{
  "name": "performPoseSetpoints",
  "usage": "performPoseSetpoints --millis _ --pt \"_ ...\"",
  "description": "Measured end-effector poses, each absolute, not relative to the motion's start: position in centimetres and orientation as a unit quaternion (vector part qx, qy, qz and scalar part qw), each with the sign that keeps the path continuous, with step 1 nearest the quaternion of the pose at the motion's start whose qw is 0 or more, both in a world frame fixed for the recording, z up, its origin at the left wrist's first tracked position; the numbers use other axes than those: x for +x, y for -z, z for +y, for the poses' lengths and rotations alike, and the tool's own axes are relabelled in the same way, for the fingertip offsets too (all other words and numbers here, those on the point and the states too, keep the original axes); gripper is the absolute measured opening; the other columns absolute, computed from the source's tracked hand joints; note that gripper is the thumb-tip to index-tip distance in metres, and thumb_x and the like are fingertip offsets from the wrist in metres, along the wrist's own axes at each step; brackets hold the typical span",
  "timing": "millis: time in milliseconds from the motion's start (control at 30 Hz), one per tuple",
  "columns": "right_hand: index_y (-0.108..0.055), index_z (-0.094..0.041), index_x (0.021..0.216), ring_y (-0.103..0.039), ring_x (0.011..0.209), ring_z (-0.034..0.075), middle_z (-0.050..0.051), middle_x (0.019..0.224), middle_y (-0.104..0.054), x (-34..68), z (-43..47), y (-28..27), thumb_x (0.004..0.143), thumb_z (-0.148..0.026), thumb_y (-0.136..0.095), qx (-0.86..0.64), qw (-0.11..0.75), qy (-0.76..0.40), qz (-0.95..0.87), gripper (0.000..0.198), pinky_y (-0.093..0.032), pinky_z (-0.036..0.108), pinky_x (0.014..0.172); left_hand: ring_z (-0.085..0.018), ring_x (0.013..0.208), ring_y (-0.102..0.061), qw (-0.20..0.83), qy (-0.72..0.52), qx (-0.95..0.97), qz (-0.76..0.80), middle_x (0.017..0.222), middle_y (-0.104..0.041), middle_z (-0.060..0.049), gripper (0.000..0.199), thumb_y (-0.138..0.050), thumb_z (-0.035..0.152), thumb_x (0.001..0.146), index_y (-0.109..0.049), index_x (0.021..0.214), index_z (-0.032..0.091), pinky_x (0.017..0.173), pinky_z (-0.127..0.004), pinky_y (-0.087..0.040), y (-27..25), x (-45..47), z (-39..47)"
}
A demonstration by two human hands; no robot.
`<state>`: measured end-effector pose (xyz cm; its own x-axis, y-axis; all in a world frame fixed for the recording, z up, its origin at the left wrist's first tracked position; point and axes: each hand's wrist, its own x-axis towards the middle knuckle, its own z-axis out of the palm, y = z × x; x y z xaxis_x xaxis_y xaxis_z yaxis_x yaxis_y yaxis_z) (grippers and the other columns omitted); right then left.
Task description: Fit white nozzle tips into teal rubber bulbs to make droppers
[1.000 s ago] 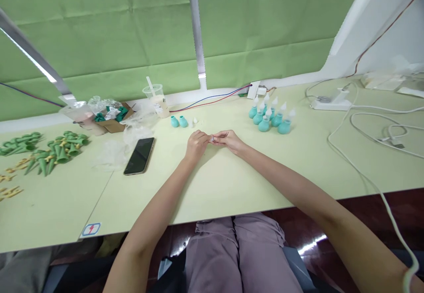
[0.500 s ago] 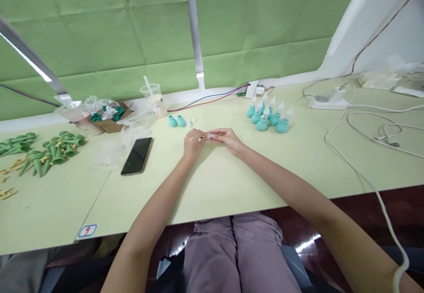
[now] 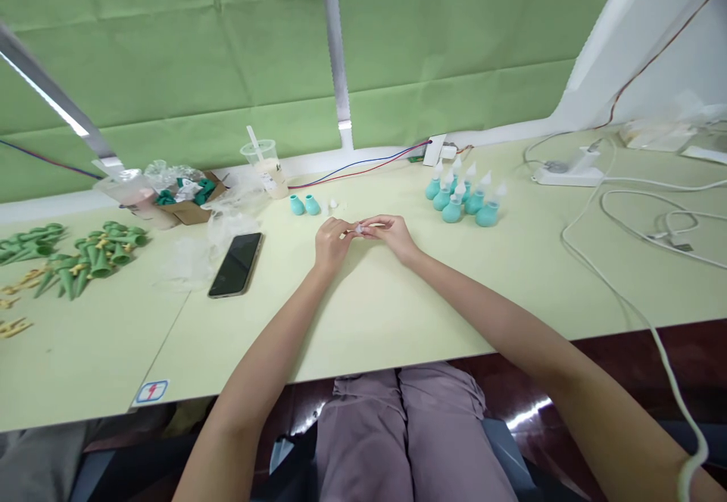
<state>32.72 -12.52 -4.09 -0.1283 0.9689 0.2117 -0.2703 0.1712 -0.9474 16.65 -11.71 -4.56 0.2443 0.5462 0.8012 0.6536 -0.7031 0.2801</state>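
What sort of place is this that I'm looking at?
Most likely a craft workshop: several teal bulb-shaped pieces with pale pointed tips stand on a long table, green cone-like parts lie heaped at the left, and a white power strip sits at the right.

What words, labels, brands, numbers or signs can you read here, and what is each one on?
No word, brand or number can be read.
Sticker by the front edge of the table: a red mark in a blue frame; too blurred to tell what it stands for.
Straw cup: small dark print, too small and blurred to read.
Phone: dark screen, no text visible.
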Motion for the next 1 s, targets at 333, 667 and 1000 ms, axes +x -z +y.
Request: performPoseSetpoints --millis 333,667,1000 --pt "-0.069 -0.018 0.071 -0.066 0.073 0.015 0.001 0.077 -0.070 32.9 -12.2 4.8 0.046 -0.034 -0.084 -0.332 0.556 -0.607 -0.461 0.033 -0.055 0.034 0.080 -0.014 0.065 -0.054 0.128 0.427 -0.829 -0.338 0.070 -0.066 -0.004 0.023 -0.047 0.029 0.089 -0.065 0.079 0.019 0.063 -0.029 -0.039 4.3 16.3 -11.8" --pt "-0.072 -0.017 0.071 -0.068 0.078 0.017 0.004 0.083 -0.072 33.4 -12.1 4.9 0.047 -0.031 -0.085 -0.314 0.517 -0.660 -0.445 0.031 -0.054 0.032 0.084 -0.014 0.063 -0.051 0.160 0.416 -0.832 -0.329 0.068 -0.065 -0.004 0.028 -0.045 0.028 0.090 -0.062 0.070 0.019 0.061 -0.029 -0.036 4.3 16.3 -11.9" --pt "-0.071 -0.016 0.073 -0.067 0.083 0.019 0.006 0.086 -0.072 34.0 -11.9 4.9 0.055 -0.028 -0.081 -0.290 0.481 -0.674 -0.479 0.024 -0.055 0.034 0.080 -0.012 0.065 -0.053 0.232 0.400 -0.836 -0.296 0.069 -0.065 -0.002 0.025 -0.044 0.024 0.091 -0.062 0.074 0.019 0.060 -0.028 -0.036 4.2 16.3 -12.2"
